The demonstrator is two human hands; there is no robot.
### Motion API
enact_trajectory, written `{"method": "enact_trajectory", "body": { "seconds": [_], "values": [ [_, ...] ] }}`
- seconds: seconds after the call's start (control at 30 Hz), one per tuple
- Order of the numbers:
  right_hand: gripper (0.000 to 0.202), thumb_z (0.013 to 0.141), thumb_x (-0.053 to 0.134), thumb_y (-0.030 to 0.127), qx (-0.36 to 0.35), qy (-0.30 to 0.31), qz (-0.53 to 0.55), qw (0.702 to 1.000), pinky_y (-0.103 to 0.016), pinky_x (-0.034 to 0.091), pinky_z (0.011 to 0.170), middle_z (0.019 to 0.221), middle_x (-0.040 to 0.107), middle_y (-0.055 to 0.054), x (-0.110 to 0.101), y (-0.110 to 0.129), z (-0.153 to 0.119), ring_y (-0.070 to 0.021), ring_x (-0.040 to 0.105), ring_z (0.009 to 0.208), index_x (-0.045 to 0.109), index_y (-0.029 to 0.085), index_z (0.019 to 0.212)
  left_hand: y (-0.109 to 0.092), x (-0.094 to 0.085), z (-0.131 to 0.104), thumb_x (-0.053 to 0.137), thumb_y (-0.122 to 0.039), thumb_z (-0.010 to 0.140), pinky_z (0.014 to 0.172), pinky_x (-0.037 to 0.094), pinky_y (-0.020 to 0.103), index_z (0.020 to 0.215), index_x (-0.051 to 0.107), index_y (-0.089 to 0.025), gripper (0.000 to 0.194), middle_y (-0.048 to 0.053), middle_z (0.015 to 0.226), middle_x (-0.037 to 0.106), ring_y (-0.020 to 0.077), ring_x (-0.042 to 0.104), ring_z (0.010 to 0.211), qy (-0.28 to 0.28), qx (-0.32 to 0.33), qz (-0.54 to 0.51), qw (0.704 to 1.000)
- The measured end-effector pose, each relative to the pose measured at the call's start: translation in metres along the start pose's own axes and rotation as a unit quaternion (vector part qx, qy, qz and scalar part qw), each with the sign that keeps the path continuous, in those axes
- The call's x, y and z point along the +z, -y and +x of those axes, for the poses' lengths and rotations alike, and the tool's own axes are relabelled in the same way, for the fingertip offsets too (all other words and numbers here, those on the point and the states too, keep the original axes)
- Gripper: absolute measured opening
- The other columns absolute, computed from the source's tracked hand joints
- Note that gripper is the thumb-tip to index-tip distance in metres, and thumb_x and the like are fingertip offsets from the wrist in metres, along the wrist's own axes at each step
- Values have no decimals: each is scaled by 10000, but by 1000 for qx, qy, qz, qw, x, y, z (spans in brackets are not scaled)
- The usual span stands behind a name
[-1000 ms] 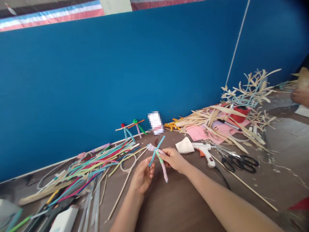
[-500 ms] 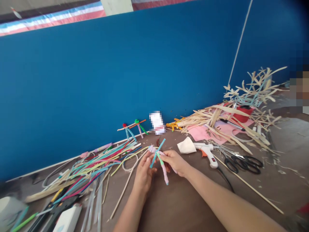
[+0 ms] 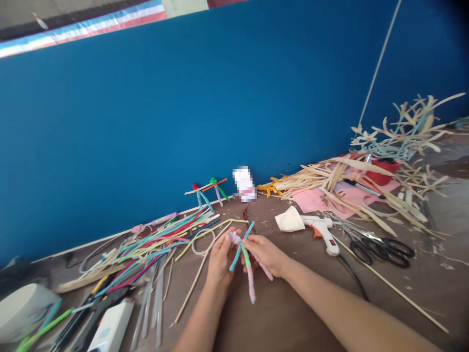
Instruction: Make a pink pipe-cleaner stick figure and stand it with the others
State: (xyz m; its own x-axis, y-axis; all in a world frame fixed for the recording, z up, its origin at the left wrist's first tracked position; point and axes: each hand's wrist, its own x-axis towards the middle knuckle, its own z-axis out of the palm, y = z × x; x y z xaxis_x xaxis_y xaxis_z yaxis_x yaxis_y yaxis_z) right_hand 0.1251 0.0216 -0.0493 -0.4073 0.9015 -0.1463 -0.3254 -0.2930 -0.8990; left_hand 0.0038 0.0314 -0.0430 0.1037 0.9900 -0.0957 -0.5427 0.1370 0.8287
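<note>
Between my two hands is a small pipe-cleaner figure, with a light blue crosspiece and legs wound in green and pale pink. My left hand pinches its pink coiled upper end. On the other side, my right hand grips the figure around its middle, thumb and fingers pressed together. The legs hang toward me, below the fingers. Beyond my hands, two finished-looking pipe-cleaner figures lean against the blue panel, one with a red head and one with a green head.
Loose pipe cleaners lie in a heap at left, near clear glue sticks. A white glue gun with its cord, black-handled scissors and a thin stick are at right. Dried leaf strips pile behind them.
The view has shifted slightly. The figure has tilted in my hands, and its legs now reach lower and show more. Both hands still hold it.
</note>
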Motion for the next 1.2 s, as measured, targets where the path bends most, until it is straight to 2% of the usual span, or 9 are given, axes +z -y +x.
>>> {"method": "enact_trajectory", "body": {
  "seconds": [0.13,0.27,0.4,0.5,0.63,0.9,1.0,1.2],
  "values": [
    [277,675,575,390,24,-2,69,997,-235,446,433,549,609,-10,-1,-1,1,-125,578,452,534,126,745,2,1,-2,612,-326,657,318,346,173,945,542,-151,344,25,767,622,71,489,419,39,-16,8,999],
    [248,633,630,335,36,7,108,994,-258,455,484,526,611,-22,1,-4,1,-121,569,460,570,109,715,6,1,-3,611,-360,651,280,323,164,901,541,-145,337,-13,654,586,43,431,337,41,-19,20,999],
    [255,580,680,313,13,6,109,994,-267,447,518,483,586,-6,6,-5,-1,-106,543,449,594,97,685,8,1,-1,600,-405,647,254,297,159,872,543,-137,354,-48,550,534,32,385,284,30,-39,35,998],
    [288,567,684,347,-5,-3,88,996,-269,440,528,473,582,-6,7,-4,-2,-103,536,443,606,90,672,9,3,-1,596,-417,647,249,285,156,870,543,-132,366,-50,541,530,29,377,275,17,-53,27,998],
    [282,574,678,355,-23,-26,69,997,-248,429,504,466,591,-19,8,-4,-2,-102,533,435,597,87,609,9,2,0,600,-398,653,276,309,153,886,542,-139,352,-28,631,566,26,415,315,17,-58,5,998],
    [294,583,667,370,-26,-23,65,997,-225,402,459,450,591,-26,11,4,-6,-100,520,408,582,88,575,7,-2,-2,624,-362,640,300,330,171,881,541,-156,328,-50,556,505,40,406,320,83,-59,-5,995],
    [299,583,667,374,-26,-22,69,997,-225,400,457,450,591,-23,10,3,-5,-99,517,401,586,87,593,7,-2,-3,622,-353,641,303,330,168,869,542,-160,309,-41,612,518,36,415,336,83,-64,-15,994],
    [300,605,655,373,-23,-11,78,997,-221,404,462,463,598,-26,8,3,-4,-101,531,417,590,81,614,5,-2,-4,551,-354,702,330,369,180,858,519,-183,234,-24,714,529,42,435,377,120,-55,-23,991]
  ]
}}
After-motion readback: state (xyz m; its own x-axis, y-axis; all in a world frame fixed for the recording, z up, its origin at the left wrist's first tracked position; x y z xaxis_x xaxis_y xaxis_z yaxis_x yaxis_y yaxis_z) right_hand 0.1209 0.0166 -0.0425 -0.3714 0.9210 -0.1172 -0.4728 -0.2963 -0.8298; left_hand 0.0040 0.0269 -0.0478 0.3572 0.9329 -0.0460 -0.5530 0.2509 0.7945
